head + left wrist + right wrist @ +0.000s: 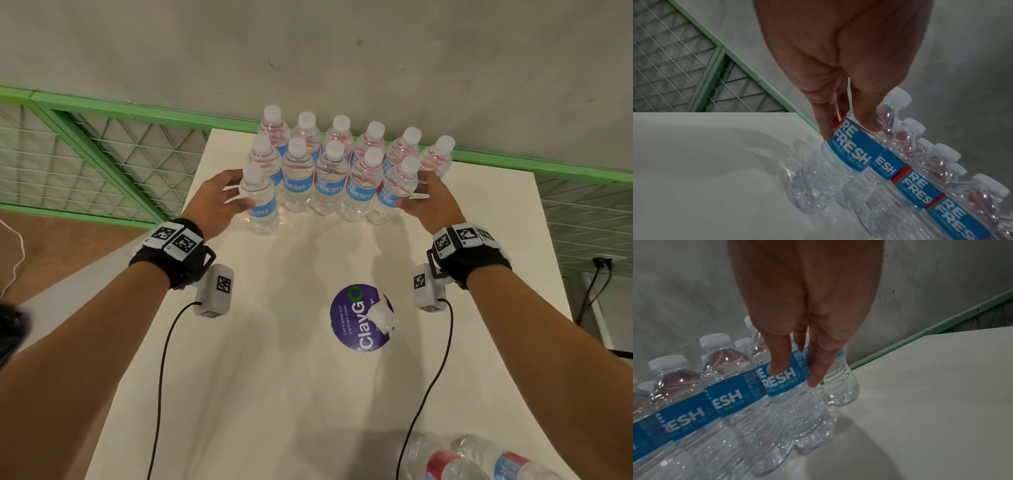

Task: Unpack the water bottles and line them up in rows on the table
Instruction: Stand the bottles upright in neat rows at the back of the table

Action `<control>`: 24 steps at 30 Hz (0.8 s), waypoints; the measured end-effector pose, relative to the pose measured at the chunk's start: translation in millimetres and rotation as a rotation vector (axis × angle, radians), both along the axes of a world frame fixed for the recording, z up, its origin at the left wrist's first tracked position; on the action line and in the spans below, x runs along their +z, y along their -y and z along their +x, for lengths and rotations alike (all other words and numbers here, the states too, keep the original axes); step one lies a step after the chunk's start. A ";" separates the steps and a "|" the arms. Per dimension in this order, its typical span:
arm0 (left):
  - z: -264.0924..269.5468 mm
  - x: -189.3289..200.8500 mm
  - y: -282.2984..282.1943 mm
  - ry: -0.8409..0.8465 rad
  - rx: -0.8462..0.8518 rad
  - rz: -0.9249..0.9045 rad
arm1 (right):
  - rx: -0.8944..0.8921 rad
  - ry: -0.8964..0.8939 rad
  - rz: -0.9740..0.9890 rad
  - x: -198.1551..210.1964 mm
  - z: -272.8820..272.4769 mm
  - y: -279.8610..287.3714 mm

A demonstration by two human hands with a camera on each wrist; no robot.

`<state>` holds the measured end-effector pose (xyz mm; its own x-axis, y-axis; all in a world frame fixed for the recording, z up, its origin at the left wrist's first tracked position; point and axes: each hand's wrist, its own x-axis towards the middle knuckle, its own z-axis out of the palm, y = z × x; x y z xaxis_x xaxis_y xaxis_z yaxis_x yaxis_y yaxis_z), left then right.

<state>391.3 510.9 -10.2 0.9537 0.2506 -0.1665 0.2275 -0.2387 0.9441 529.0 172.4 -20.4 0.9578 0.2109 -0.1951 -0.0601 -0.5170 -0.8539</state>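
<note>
Several clear water bottles with blue labels and white caps stand in rows (330, 161) at the far end of the white table (274, 394). My left hand (239, 193) grips the leftmost front bottle (261, 205), fingers on its label and thumb higher up (851, 128). This bottle (840, 155) stands a little ahead of the row. My right hand (416, 195) holds the rightmost front bottle (392, 195). In the right wrist view the thumb and fingers of that hand (793, 374) pinch this bottle's label (785, 382). Both bottles stand upright on the table.
Two more bottles (445, 459) lie at the near right table edge. A round purple sticker (359, 318) with a scrap of white paper sits mid-table. A green wire-mesh fence (102, 154) and a grey wall run behind the table. Wrist camera cables hang over the table.
</note>
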 end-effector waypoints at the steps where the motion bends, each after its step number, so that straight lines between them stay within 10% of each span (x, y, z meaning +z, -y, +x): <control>1: -0.4 -0.5 -0.5 -0.005 0.006 -0.006 | 0.000 0.000 0.002 -0.5 0.0 0.2; 12: -15.2 -5.5 -3.7 -0.083 0.055 0.049 | -0.011 -0.247 -0.169 12.1 -20.0 8.5; 17: -58.0 -2.8 26.1 -0.011 0.218 0.244 | 0.357 -0.223 -0.301 58.4 -79.6 9.4; 24: -186.9 8.1 118.8 -0.021 -0.707 0.268 | 1.187 -0.308 -0.487 101.8 -234.7 12.5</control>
<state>204.4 392.1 -2.0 0.8994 -0.3856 -0.2059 -0.0481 -0.5555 0.8301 294.2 159.9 81.4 0.1433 0.7333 -0.6647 0.4830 -0.6380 -0.5997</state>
